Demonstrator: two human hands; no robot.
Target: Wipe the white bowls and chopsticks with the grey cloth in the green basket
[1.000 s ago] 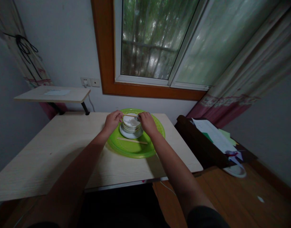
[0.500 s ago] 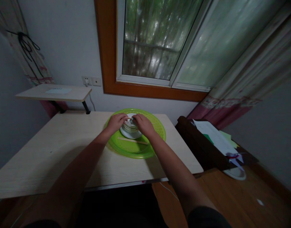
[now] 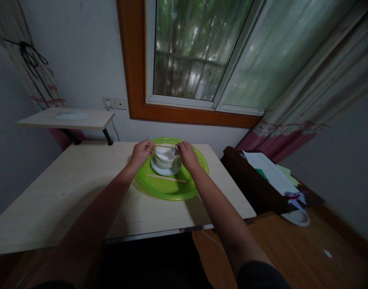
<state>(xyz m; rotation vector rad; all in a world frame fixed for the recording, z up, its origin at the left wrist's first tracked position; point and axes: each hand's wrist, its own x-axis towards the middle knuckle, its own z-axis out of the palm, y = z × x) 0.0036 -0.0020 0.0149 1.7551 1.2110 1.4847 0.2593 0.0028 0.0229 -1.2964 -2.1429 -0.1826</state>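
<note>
Now moved apart, left hand [image 3: 142, 152] pinches the thin wooden chopstick [image 3: 164, 146] across the stacked white ceramic bowls [image 3: 166, 157]; right hand [image 3: 187, 155] curled, grip unclear; pale wooden table [image 3: 66, 188] spreads leftward.

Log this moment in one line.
left hand, right hand: flanking stacked white ceramic bowls; thin wooden chopstick: across their top; round green plastic tray: underneath

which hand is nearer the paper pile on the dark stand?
Right. The right hand is at the right rim of the bowl stack, on the side toward the paper pile; the left hand is at the left rim, farther off.
</note>
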